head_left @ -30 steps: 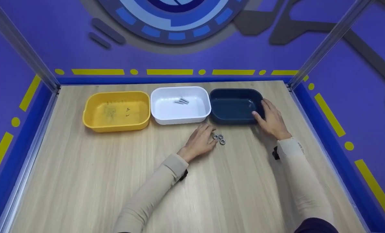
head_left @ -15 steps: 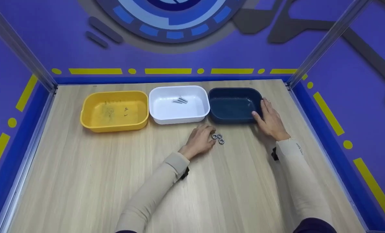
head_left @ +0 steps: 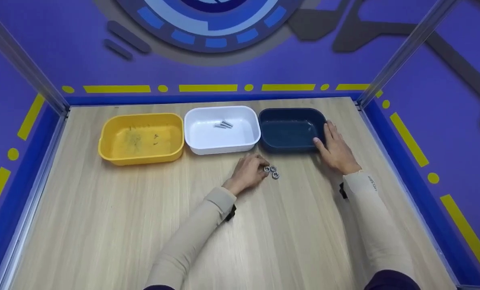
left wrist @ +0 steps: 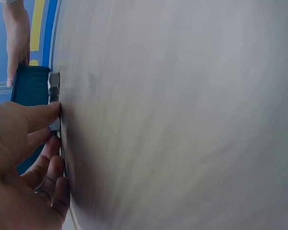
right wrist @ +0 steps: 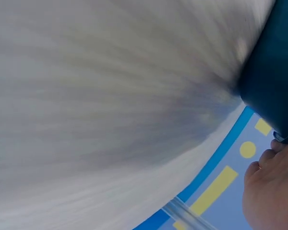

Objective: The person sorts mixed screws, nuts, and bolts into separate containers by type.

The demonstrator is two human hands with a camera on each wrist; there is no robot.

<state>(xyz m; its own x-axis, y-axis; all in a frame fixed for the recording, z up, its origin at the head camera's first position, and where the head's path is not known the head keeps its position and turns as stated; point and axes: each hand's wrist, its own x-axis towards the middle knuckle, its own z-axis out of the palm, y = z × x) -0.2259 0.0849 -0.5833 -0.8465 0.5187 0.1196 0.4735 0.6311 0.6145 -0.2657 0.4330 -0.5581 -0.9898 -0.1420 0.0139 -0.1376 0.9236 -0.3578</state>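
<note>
Three steel hex nuts (head_left: 275,175) lie close together on the wooden table in front of a dark blue bin (head_left: 290,150). My left hand (head_left: 247,172) reaches them from the left. In the left wrist view its thumb and fingertips pinch the nearest nut (left wrist: 55,125), at table level; the other nuts (left wrist: 54,81) lie just beyond. My right hand (head_left: 338,152) holds the bin's right front corner, thumb over the rim and fingers along the outer side. Only part of that hand shows in the right wrist view, by the bin's rim.
A white bin (head_left: 222,150) with several bolts (head_left: 223,124) in it stands left of the dark blue one. Further left is a yellow bin (head_left: 141,160) holding small dark screws. Printed blue-purple walls (head_left: 207,72) enclose the table's back and sides.
The left fingers have closed in on the leftmost nut. My right hand stays at the dark blue bin, and the head view has shifted slightly.
</note>
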